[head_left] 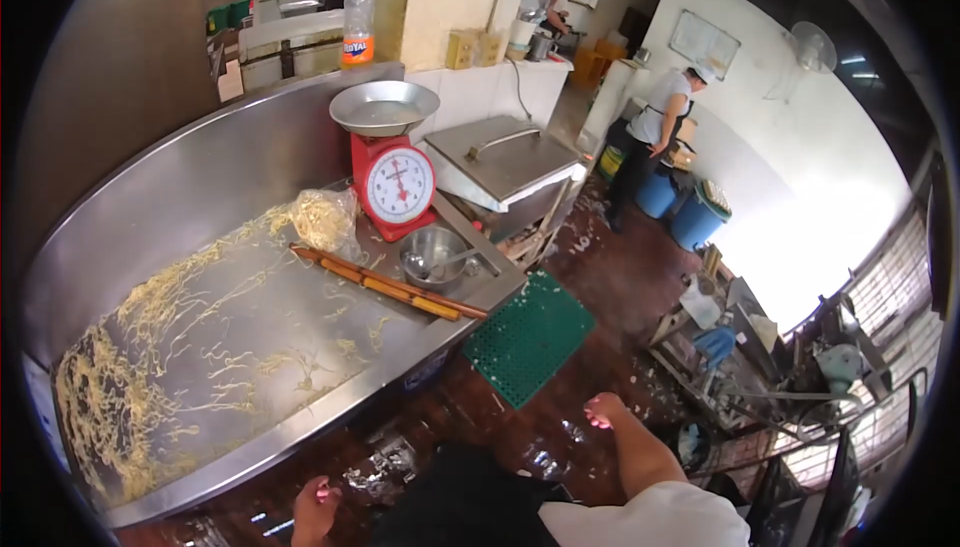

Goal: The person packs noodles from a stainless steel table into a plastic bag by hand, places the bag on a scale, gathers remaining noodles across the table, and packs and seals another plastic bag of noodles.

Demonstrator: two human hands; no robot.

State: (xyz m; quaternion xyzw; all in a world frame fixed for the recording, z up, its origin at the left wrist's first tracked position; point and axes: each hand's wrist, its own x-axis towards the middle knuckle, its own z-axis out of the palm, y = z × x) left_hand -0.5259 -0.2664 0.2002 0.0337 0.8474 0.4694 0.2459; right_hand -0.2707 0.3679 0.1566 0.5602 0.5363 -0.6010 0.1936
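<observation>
Dark cloth (450,497) on the wearer's torso, white fabric sleeve (650,519) beside it. Left hand (316,503): fingers part-curled, nothing visible in it, exact opening can't be read; near the steel table (265,455), apart from its rim. Right hand (604,410): loosely curled over wet reddish floor (440,422), also nothing visible, palm gap can't be read. Nearest it: green mat (530,339), perforated rectangle, flat on floor at table's near-right end, long axis lower left to upper right. Table: smooth, raised wall, long axis same diagonal; thin pale-yellow noodles (110,397) strewn and clumped along its left and far side. Farther: two slim brown sticks (400,292), round metal bowl (433,255), clear noodle bag (325,219), red dial scale (397,182) under shallow metal pan (385,105). Beyond: a person (658,122) standing by blue bins (700,215).
</observation>
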